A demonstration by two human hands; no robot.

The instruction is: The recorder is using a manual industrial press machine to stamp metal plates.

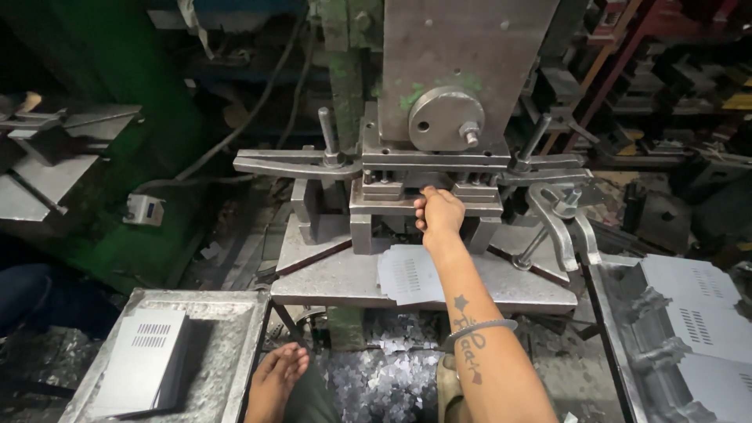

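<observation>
Steel press: a heavy grey press machine (462, 70) with patches of green paint fills the upper middle of the view, a round disc with a bolt on its front face.
Die set: the die block (392, 207) sits under the ram, held by flat clamp bars and upright studs at left and right.
Bed plate: the grey press bed (329, 274) carries the die; it is worn and oily.
Right tray: a metal tray (619, 313) at lower right holds a stack of grey vented sheet-metal panels (697, 305).
Left tray: a second tray (227, 345) at lower left holds one stack of like panels (145, 360), slots facing up.
Workpiece: a vented sheet-metal panel (407, 274) lies flat on the bed, just in front of the die, under the forearm.
Right hand: the right hand (439, 213) reaches into the die opening, fingers curled on the die's front edge; whether they pinch anything cannot be told.
Left hand: out of view.
Scrap: small metal offcuts (384, 368) litter the floor below the bed, beside a bare foot (278, 372).
</observation>
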